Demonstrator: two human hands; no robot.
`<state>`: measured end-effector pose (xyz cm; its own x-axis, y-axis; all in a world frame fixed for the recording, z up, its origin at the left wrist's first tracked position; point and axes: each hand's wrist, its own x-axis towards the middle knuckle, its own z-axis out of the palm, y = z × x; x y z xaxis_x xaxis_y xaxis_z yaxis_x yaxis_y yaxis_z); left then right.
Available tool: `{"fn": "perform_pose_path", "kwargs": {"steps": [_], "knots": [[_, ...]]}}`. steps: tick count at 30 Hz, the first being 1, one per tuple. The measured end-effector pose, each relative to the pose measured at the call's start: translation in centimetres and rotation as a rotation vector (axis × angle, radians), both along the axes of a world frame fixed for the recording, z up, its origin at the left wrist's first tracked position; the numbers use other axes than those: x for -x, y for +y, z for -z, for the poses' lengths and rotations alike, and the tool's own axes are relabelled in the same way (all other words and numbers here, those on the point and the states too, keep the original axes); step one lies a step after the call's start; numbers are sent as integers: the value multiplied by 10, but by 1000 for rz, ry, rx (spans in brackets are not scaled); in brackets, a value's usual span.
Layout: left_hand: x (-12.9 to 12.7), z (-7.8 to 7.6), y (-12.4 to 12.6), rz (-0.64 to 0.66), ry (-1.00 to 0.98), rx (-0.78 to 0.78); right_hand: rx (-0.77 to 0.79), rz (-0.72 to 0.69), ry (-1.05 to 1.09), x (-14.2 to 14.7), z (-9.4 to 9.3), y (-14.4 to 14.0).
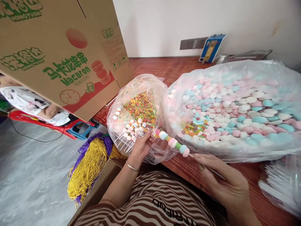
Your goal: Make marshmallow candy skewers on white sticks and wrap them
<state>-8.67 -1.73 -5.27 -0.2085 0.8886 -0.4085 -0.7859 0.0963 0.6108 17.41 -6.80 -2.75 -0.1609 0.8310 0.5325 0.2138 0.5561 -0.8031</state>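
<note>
My right hand (223,179) pinches the white stick of a candy skewer (172,142), threaded with pink, white and blue marshmallows and green and orange gummy pieces. The skewer slants up to the left, its far end beside my left hand (142,146). The thumb and fingers of that hand are closed on what looks like a clear plastic wrapper (141,133), partly hidden by them. Just beyond lie several finished marshmallow skewers (131,128) on a clear bag of small colourful gummy rings (141,106). To the right spreads a large open bag of pastel marshmallows (244,108).
A large cardboard box (94,40) stands at the left of the wooden table (152,66). A bag of white sticks (282,182) lies at the right edge. Gold and purple bead strings (91,163) hang at the left. A blue device (213,48) leans by the wall; another person (33,103) sits behind the box.
</note>
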Motion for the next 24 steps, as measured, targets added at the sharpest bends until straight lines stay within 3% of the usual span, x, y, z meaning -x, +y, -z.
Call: {"fn": "perform_pose_path", "kwargs": {"steps": [3, 6, 9, 13, 16, 20, 24], "knots": [[0, 4, 2, -2, 51, -23, -15, -32, 4, -2, -1, -1], [1, 7, 3, -38, 131, -38, 67, 20, 35, -5, 5, -3], [4, 8, 4, -67, 168, -70, 297, 78, 186, -6, 15, -4], [4, 8, 5, -67, 158, -88, 629, -59, 549, 1, 22, -1], [3, 9, 6, -5, 153, -71, 749, -78, 651, 6, 21, -1], [2, 6, 8, 97, 147, -77, 795, -73, 639, 7, 21, -4], [0, -3, 10, 177, 163, -47, 696, -44, 462, 0, 26, -10]]}}
